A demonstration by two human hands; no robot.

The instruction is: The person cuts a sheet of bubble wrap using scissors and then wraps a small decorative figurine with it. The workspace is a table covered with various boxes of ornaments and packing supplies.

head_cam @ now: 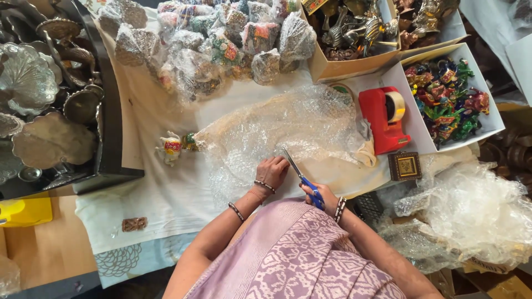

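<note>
— Lilac patterned cloth [299,254] on my lap fills the bottom of my view, nearest the camera. Beyond it, what is the biggest thing?

— That is the table [166,199] under its white sheet, and on it the bubble wrap sheet [277,130], spread flat in the middle.

— And your hands?

— I see my left hand [271,171] pressed palm-down on the near edge of the wrap, its grip flat and holding nothing. My right hand [324,196] is closed around the blue handles of the scissors [302,177], blades parted at the wrap's near edge, just beside my left fingers.

— What worries you?

— The blades sit close to those fingers; I judge a slip could nick them. The film is loose and crinkled, so the cut could wander or snag.

— Anything smaller nearby?

— A red tape dispenser [383,119] at the wrap's right edge, and a small painted elephant figurine [170,147] at its left corner, which a tug on the wrap could topple.
</note>
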